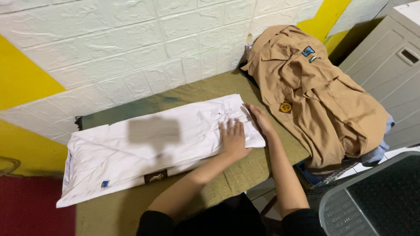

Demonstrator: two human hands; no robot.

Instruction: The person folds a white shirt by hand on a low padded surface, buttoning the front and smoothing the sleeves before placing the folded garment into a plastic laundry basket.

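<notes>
A white shirt (131, 148) lies folded lengthwise on an olive-brown cloth-covered board (245, 175). It has a small blue tag near its left end and a dark patch at its front edge. My left hand (233, 139) rests flat on the shirt's right part, fingers spread. My right hand (261, 119) lies along the shirt's right edge, fingers flat on the fabric. Neither hand grips anything.
A tan uniform shirt (315, 96) with badges is heaped at the board's right end. Behind runs a white brick wall (131, 43) with yellow stripes. A grey cabinet (389, 65) stands at the right, a dark mesh surface (376, 201) at lower right.
</notes>
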